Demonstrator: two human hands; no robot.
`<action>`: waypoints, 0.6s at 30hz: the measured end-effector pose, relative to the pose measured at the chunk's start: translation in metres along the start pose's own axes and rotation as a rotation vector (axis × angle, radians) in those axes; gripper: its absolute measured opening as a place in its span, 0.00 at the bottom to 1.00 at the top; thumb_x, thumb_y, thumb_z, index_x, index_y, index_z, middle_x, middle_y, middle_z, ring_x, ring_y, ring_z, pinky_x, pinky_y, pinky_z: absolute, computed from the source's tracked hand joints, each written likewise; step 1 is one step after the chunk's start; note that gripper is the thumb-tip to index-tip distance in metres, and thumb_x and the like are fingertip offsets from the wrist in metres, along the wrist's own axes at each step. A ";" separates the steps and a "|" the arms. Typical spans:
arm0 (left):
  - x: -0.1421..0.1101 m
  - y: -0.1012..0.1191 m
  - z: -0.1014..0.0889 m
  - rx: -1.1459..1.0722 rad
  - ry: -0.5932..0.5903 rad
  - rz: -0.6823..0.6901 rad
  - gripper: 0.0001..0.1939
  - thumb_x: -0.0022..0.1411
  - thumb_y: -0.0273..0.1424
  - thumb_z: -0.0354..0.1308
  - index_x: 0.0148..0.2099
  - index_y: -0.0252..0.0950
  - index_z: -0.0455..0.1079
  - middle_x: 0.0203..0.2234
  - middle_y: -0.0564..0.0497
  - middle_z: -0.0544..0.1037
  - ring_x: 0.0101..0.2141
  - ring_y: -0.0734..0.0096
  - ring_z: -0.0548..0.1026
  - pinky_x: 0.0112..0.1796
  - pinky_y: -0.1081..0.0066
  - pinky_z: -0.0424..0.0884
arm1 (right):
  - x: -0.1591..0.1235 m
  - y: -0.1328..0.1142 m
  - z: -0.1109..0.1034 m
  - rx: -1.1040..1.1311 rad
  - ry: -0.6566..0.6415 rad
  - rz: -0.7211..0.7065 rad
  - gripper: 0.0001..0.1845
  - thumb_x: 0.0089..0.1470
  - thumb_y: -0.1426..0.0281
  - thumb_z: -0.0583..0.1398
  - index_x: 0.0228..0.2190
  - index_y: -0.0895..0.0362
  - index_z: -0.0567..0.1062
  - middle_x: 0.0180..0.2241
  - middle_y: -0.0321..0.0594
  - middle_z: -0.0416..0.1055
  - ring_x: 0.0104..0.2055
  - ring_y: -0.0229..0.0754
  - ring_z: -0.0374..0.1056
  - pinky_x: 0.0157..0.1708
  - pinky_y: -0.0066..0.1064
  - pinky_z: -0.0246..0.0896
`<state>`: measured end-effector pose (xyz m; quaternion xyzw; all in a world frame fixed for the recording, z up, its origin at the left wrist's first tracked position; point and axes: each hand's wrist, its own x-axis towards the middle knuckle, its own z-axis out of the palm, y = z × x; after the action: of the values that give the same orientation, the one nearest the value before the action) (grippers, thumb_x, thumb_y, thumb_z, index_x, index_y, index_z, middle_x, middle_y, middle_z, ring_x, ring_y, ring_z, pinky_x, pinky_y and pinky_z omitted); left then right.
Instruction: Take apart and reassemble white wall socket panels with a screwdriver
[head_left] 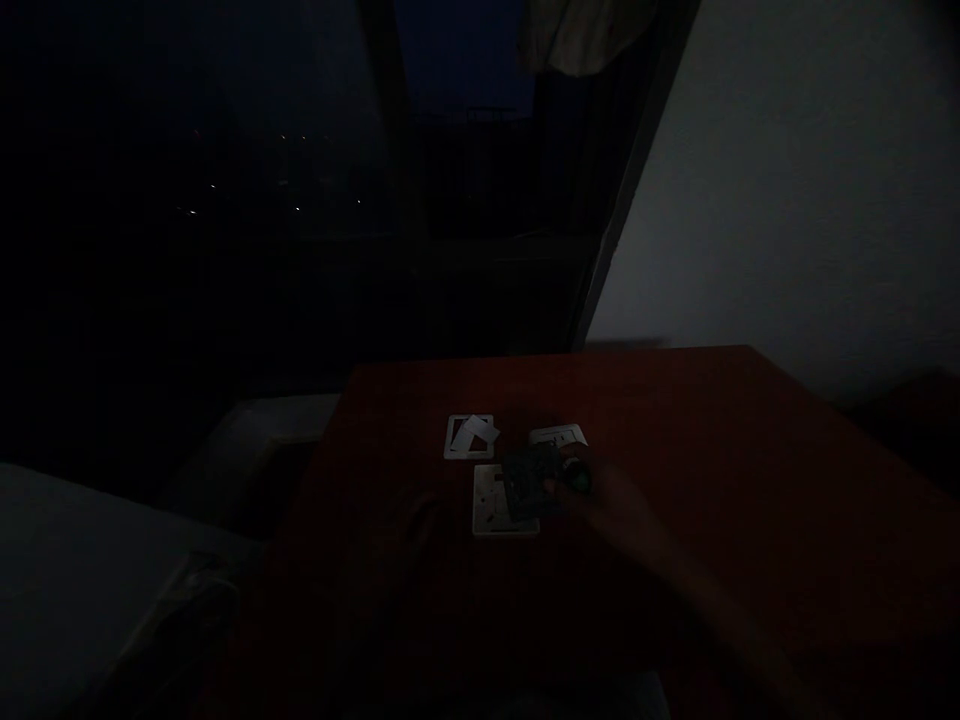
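Observation:
My right hand (pixel 611 505) is closed on the edge of a dark, squarish panel (pixel 529 480). A small round dark part (pixel 576 475) shows beside its fingers; whether it belongs to the panel I cannot make out. The panel hangs tilted over a white square plate (pixel 484 515) with small holes and slots, hiding its upper right. Left of that plate, my left hand (pixel 409 520) rests low over the table, dim, its fingers loosely curved and apart with nothing visible in them.
On the reddish wooden table (pixel 675 420), a white square frame (pixel 448 440) lies with white flat pieces (pixel 480 430) across it. Another white plate (pixel 559 435) sits behind the panel. A dark window (pixel 480 180) stands beyond; a pale wall (pixel 787 180) rises at right. The room is very dark.

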<state>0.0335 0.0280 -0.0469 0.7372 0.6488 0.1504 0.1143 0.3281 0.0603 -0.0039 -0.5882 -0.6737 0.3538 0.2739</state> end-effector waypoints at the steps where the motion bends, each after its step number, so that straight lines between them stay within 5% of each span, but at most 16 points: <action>1: 0.001 0.003 0.001 -0.029 0.018 0.003 0.13 0.66 0.35 0.48 0.49 0.43 0.70 0.49 0.49 0.73 0.49 0.61 0.72 0.51 0.59 0.68 | 0.000 0.000 -0.001 -0.004 -0.003 0.006 0.17 0.52 0.61 0.58 0.43 0.56 0.70 0.37 0.44 0.76 0.36 0.46 0.72 0.36 0.36 0.66; 10: 0.031 0.043 0.011 -0.265 -0.198 0.260 0.46 0.46 0.40 0.69 0.65 0.45 0.52 0.65 0.44 0.51 0.62 0.51 0.54 0.58 0.54 0.58 | -0.002 0.004 -0.002 0.007 -0.023 0.023 0.20 0.52 0.61 0.58 0.45 0.57 0.69 0.39 0.45 0.76 0.37 0.46 0.72 0.37 0.36 0.66; 15: 0.036 0.048 0.018 -0.268 -0.246 0.311 0.42 0.49 0.39 0.68 0.64 0.44 0.55 0.63 0.45 0.55 0.58 0.55 0.62 0.55 0.58 0.63 | -0.002 0.007 -0.002 0.004 -0.032 0.014 0.20 0.53 0.61 0.58 0.46 0.57 0.69 0.39 0.45 0.76 0.37 0.46 0.72 0.37 0.36 0.66; 18: 0.036 0.043 0.014 -0.253 -0.146 0.309 0.39 0.48 0.38 0.68 0.61 0.43 0.58 0.61 0.45 0.59 0.57 0.54 0.62 0.55 0.59 0.64 | -0.003 0.005 -0.002 0.003 -0.022 0.025 0.19 0.52 0.60 0.58 0.44 0.56 0.69 0.38 0.44 0.76 0.37 0.46 0.72 0.36 0.35 0.66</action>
<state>0.0823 0.0584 -0.0420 0.8165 0.4940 0.1928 0.2284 0.3336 0.0582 -0.0067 -0.5923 -0.6688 0.3645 0.2628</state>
